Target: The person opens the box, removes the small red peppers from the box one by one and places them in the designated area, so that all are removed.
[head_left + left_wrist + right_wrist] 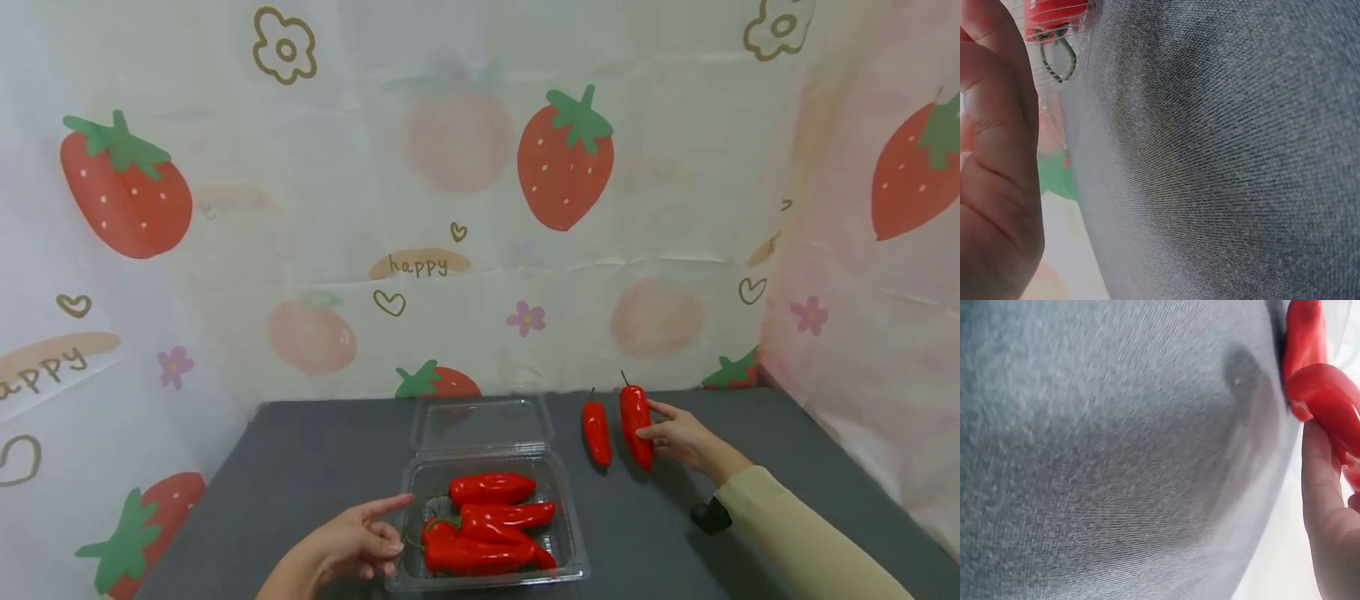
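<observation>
My right hand [686, 442] grips a red pepper [634, 408] by its side at the back right, thumb in front and fingers behind. The right wrist view shows this pepper's rounded tip [1322, 394] above the table. Just left of it, another red pepper [596, 435] lies with its stem toward the back wall. A clear plastic clamshell box [573, 517] contains several red peppers, and its lid [480, 421] is folded back. At the box's left edge is my left hand [348, 537], index finger extended, other fingers loosely bent, holding nothing; whether it touches the box is unclear.
Dark grey cloth covers the table [315, 450]. Fruit-print sheets hang behind the table [337, 208] and along both sides. A black band-like object [710, 517] sits at the right wrist, by the light sleeve [802, 525].
</observation>
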Action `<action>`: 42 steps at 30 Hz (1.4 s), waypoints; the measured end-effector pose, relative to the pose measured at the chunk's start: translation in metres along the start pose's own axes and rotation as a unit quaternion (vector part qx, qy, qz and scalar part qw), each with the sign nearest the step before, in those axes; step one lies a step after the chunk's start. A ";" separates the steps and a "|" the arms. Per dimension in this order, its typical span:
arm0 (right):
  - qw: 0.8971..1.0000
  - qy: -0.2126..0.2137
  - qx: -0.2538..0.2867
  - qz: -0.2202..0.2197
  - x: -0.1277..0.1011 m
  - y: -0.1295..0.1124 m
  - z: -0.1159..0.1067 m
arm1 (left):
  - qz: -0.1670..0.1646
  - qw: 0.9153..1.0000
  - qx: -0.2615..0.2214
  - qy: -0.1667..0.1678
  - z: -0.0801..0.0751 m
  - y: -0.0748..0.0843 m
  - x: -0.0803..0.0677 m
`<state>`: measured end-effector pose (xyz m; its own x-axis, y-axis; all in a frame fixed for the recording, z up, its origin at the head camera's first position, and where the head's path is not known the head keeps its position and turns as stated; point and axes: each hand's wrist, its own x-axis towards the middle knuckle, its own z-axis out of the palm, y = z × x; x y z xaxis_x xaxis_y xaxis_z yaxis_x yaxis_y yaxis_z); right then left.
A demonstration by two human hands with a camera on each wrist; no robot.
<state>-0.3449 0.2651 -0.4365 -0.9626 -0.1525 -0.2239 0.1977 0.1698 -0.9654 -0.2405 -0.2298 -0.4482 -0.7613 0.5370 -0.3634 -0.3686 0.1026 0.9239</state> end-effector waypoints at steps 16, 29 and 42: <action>0.998 0.020 0.012 0.065 0.020 0.005 -0.012 | 0.003 1.000 0.009 -0.006 0.000 0.007 0.000; 0.997 0.016 0.005 0.072 0.028 0.011 -0.016 | -0.007 1.000 0.011 0.011 0.002 0.007 -0.002; 0.997 -0.004 -0.036 0.070 0.032 0.015 -0.017 | -0.012 1.000 0.008 0.017 0.003 0.004 -0.002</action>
<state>-0.3760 0.2791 -0.4561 -0.9251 -0.1308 -0.3564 0.3149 0.2600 -0.9128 -0.2383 -0.2281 -0.4436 -0.7708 0.5049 -0.3886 -0.3780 0.1285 0.9168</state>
